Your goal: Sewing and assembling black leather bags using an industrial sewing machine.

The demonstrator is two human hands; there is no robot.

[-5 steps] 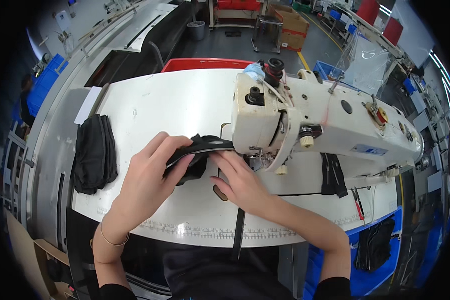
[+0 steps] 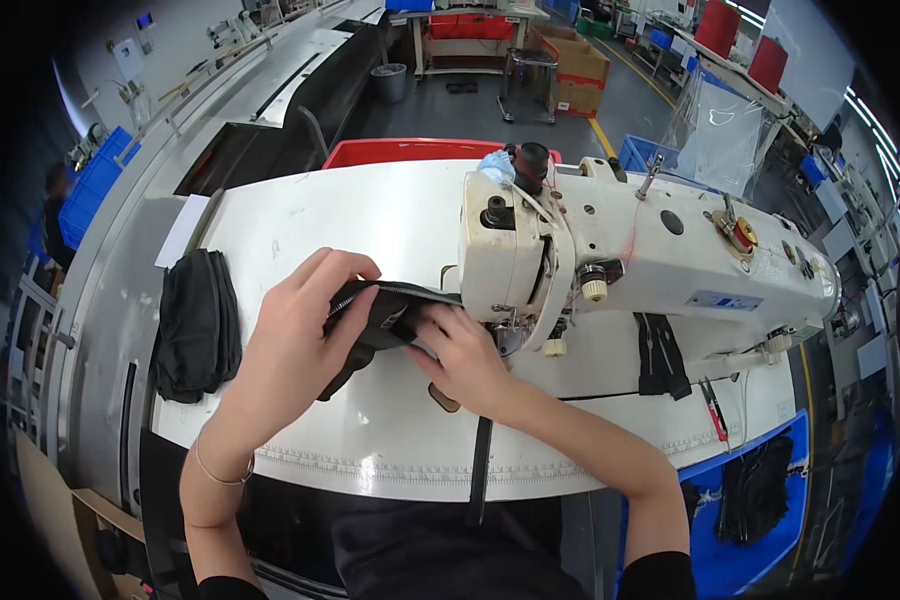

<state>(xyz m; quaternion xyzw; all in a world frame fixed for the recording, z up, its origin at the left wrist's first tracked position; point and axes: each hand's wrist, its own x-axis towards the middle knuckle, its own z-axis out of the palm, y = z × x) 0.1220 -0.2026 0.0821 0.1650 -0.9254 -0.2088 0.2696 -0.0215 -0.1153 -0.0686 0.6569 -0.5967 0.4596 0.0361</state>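
A black fabric piece with a zipper along its upper edge [image 2: 375, 325] stretches between my hands, its right end reaching under the head of a white sewing machine [image 2: 515, 255]. My left hand [image 2: 295, 330] pinches the zipper edge between thumb and fingers. My right hand [image 2: 470, 365] is closed on the fabric's right part beside the needle area, its fingertips partly tucked behind a fold. A narrow black strip [image 2: 481, 460] runs from below the right hand over the table's front edge. The needle itself is hard to make out.
On the white table [image 2: 300, 215], a stack of black fabric pieces [image 2: 198, 325] lies at the left. Black zipper pieces [image 2: 660, 355] and red-handled snips [image 2: 714, 408] lie right of the machine head. A blue bin [image 2: 715, 560] with black pieces stands lower right; a red bin [image 2: 410, 152] sits behind.
The fabric's near side has spread and now hangs flatter below the zipper edge. My right fingers have curled in and moved slightly left and down. The whole view has shifted a little.
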